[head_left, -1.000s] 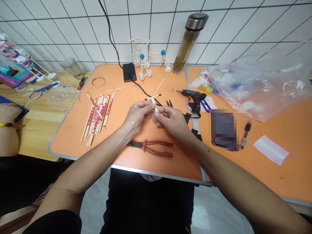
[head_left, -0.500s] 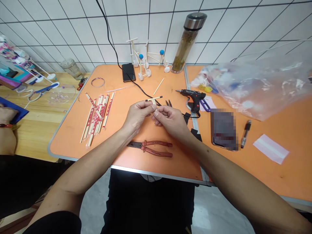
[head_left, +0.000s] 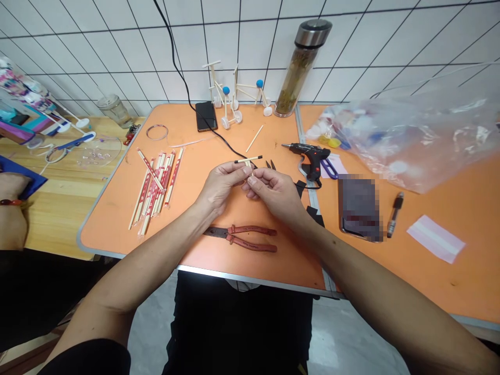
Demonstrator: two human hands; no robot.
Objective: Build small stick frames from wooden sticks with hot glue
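Between my fingertips is a small T-shaped piece of wooden sticks (head_left: 249,159), its crossbar tipped black at both ends. My left hand (head_left: 222,187) pinches it from the left, just under the crossbar. From the right, my right hand (head_left: 271,190) grips the stem, and most of that stem is hidden by my fingers. Below my hands lie red-handled pliers (head_left: 242,237) on the orange table (head_left: 297,265). A loose wooden stick (head_left: 255,138) rests beyond my hands, and the dark tips of a tool (head_left: 271,165) show just behind my right hand.
Paper-wrapped chopsticks (head_left: 158,182) lie left. At the back stand small stick models with blue balls (head_left: 226,90) and a tea bottle (head_left: 302,67). On the right are a glue gun (head_left: 308,156), a phone (head_left: 358,205) and a plastic bag (head_left: 410,140). Another person's hand (head_left: 13,187) is far left.
Both hands keep their grip on the T-shaped stick piece. It has shifted slightly right and tilted a little, and the fingers now cover more of its stem.
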